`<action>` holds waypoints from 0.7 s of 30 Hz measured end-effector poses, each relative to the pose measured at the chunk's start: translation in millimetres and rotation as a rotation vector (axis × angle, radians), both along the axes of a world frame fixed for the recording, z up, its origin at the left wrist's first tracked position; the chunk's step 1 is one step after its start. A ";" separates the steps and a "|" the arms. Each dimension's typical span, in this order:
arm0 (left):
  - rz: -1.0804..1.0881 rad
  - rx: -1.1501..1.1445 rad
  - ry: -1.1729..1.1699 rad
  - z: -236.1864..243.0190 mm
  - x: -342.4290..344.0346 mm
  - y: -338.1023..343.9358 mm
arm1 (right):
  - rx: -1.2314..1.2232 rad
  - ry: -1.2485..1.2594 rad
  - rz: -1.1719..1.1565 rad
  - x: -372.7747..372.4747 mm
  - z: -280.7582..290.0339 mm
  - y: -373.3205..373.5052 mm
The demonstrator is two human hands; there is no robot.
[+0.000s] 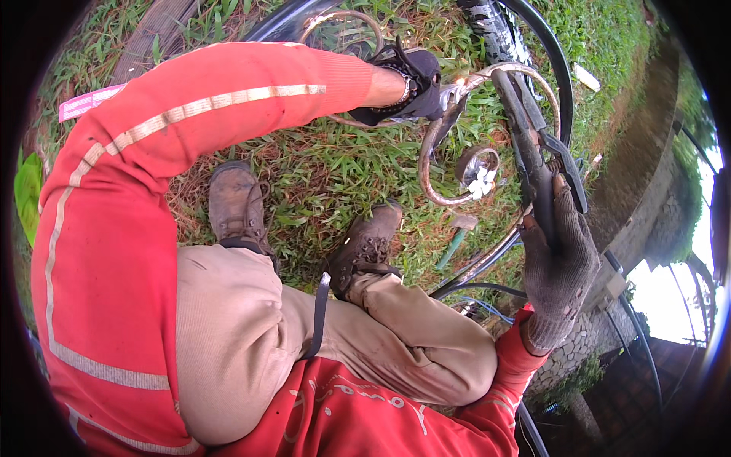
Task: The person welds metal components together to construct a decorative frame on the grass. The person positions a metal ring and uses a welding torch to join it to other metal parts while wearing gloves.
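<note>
My left hand (411, 82), in a dark glove, is closed around rusty curled metal scrollwork (431, 156) above the grass. A small bright orange spot glows on the metal just beyond its fingers. My right hand (563, 263), in a worn grey-brown knit glove, grips a dark welding electrode holder (539, 171) with a long lever. The holder points up and left, and its tip end is beside the scrollwork. Some fingers of both hands are hidden. Within the curls sits a short metal ring (478, 166) with white bits on its edge.
A hammer-like tool with a green handle (451, 247) lies in the grass near my boots (369, 242). Black cable (562, 68) loops beside a peeling dark pipe (499, 34). Weathered wood (154, 36) lies at far left; a stone wall (582, 346) stands at right.
</note>
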State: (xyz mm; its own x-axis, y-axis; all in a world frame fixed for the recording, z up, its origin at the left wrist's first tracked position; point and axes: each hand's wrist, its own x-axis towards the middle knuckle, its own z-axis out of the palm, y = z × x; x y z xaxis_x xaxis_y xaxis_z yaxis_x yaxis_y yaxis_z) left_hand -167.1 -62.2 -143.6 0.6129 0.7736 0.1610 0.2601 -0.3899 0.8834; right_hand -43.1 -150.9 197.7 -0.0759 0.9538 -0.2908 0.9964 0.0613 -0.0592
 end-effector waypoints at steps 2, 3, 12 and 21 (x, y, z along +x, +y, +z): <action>-0.009 -0.004 0.002 0.3 0.8 0.0 | -0.029 -0.020 -0.046 -2.7 1.9 -1.2; -0.015 -0.009 0.000 1.2 1.6 -0.6 | -0.062 -0.041 -0.093 -3.4 2.4 -2.1; -0.045 -0.033 0.002 3.2 1.4 2.4 | -0.034 -0.004 -0.036 0.2 1.2 -2.9; -0.085 -0.066 0.008 3.6 0.4 4.7 | -0.062 -0.025 -0.068 2.9 0.3 -2.6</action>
